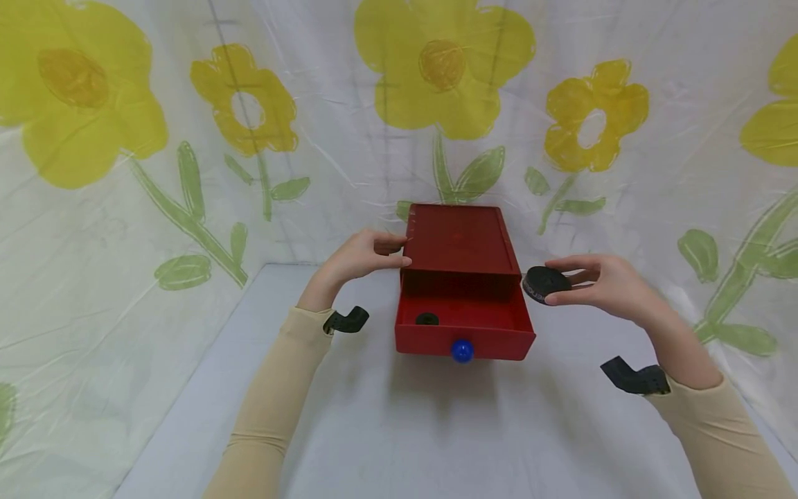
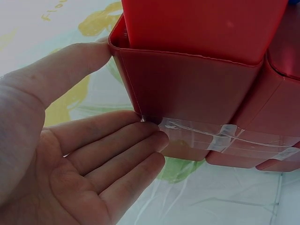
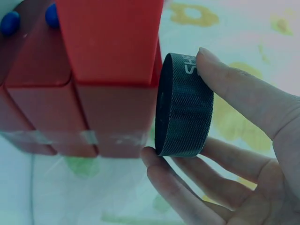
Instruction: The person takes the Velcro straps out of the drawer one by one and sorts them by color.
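A red drawer box (image 1: 461,239) stands in the middle with its front drawer (image 1: 464,342) pulled out. My left hand (image 1: 369,255) is at the box's left side. In the left wrist view, its thumb touches the front corner and its nearly straight fingertips meet the lower side edge. To the right of the drawer, my right hand (image 1: 598,284) holds a roll of black woven strap (image 1: 545,283) between thumb and fingers. White lettering shows on the strap in the right wrist view. A smaller black round piece (image 1: 427,319) lies inside the drawer at the left, partly hidden by its front.
A blue ball knob (image 1: 463,351) sticks out from the drawer front. More red drawer units (image 3: 40,103) with blue knobs are stacked against this one, bound by clear tape (image 2: 225,136). White table (image 1: 399,443) below; flower-printed curtain (image 1: 337,138) close behind.
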{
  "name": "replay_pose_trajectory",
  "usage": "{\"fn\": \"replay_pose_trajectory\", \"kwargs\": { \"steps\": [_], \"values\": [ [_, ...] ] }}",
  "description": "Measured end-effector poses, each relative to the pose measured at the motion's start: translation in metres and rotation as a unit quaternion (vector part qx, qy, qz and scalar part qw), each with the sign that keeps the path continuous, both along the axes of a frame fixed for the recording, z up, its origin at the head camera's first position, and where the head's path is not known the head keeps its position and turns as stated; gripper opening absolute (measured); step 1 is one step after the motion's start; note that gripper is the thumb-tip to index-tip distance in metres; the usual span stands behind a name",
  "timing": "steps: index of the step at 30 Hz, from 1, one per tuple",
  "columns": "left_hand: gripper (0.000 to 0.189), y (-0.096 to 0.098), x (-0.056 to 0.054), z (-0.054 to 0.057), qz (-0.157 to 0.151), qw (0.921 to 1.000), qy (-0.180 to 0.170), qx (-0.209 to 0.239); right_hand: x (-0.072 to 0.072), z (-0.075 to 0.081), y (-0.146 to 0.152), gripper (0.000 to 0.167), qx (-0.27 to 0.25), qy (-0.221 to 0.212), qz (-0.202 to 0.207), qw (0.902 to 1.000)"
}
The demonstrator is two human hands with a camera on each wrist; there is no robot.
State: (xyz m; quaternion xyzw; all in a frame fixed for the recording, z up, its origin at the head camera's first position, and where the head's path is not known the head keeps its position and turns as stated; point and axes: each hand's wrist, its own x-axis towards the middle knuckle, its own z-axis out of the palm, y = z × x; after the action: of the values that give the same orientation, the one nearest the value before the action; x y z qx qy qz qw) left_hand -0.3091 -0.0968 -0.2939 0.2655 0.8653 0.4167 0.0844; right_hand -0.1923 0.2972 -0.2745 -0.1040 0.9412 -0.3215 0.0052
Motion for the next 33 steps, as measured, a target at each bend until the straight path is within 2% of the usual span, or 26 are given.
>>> {"fn": "replay_pose_trajectory", "kwargs": {
  "steps": [16,26,33],
  "values": [
    [0.064,0.000,-0.001,0.000,0.002,1.0000,0.003,-0.004,-0.021,-0.025,0.027,0.076,0.001,-0.041,-0.031,0.9987],
    [0.066,0.000,0.000,0.000,0.006,0.9999,0.002,-0.011,-0.038,-0.049,0.036,0.081,-0.004,-0.049,-0.051,0.9975],
    [0.065,0.001,0.001,0.001,0.006,0.9999,0.005,-0.011,-0.047,-0.066,0.042,0.079,-0.017,-0.049,-0.046,0.9976]
  ]
}}
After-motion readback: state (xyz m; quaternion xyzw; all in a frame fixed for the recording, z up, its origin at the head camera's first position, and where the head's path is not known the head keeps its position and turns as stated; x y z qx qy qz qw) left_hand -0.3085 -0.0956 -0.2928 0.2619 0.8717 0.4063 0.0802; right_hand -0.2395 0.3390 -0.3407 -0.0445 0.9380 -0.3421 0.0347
